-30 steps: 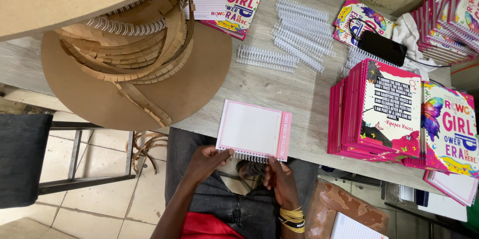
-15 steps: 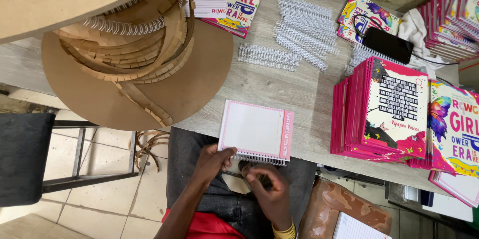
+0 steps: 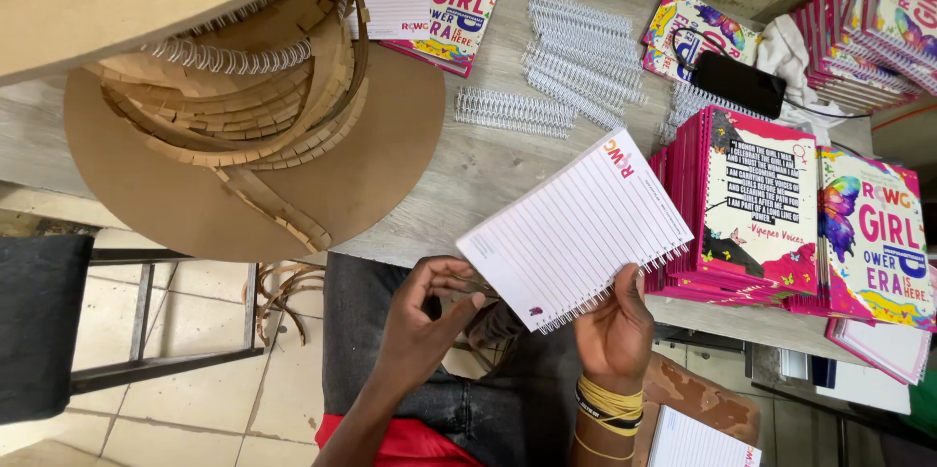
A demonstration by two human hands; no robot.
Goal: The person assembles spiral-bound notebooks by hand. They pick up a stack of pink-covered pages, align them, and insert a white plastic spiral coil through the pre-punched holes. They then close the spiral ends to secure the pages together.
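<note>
We've got the lined notebook (image 3: 576, 230) lifted off the table edge (image 3: 468, 174), tilted, just left of the pink stack of notebooks (image 3: 742, 213). Our right hand (image 3: 613, 325) pinches its lower corner beside the wire spiral (image 3: 615, 289); our left hand (image 3: 422, 316) curls loosely at the near-left corner, fingers half closed. It looks light and floppy, so we'd judge the stiff bound edge the best place to hold.

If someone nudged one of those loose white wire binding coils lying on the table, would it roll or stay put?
The binding coils look round and long, so one would probably roll sideways if nudged. They seem thin, open wire, so likely light and easily bent. Lying packed together on the table, neighbours might snag each other.
</note>
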